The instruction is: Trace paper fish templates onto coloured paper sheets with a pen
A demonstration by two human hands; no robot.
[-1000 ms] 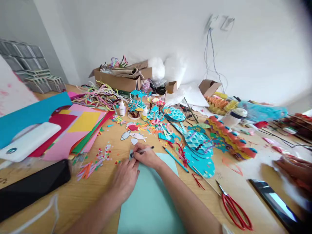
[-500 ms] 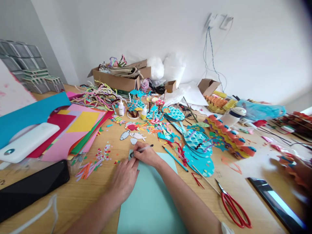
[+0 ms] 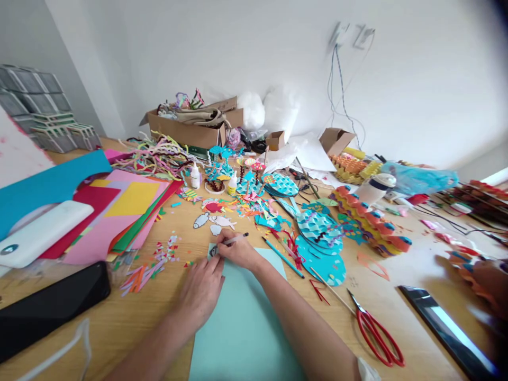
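Note:
A pale green sheet of paper [image 3: 242,328] lies on the table in front of me. My right hand [image 3: 237,252] pinches a pen [image 3: 237,239] over the sheet's upper left corner, where a small dark drawing [image 3: 213,251] partly shows. Flat on the paper's left edge rests my left hand [image 3: 204,286], its fingers extended close to the drawing. Just beyond the sheet lie paper fish cut-outs [image 3: 221,220], and a small pale piece [image 3: 215,229] sits by my right fingers. A blue pencil [image 3: 283,257] lies along the sheet's right side.
Red-handled scissors [image 3: 375,328] and a wooden stick [image 3: 333,291] lie to the right, near a dark phone [image 3: 448,333]. Another black phone [image 3: 55,304] and coloured paper [image 3: 130,200] are at left. Glue bottles [image 3: 194,176] stand farther back. Someone's hand shows at the far right edge.
The whole view has shifted slightly, so everything sits a little farther left. My hands keep nearly the same pose on the paper, with the pen still in my right hand.

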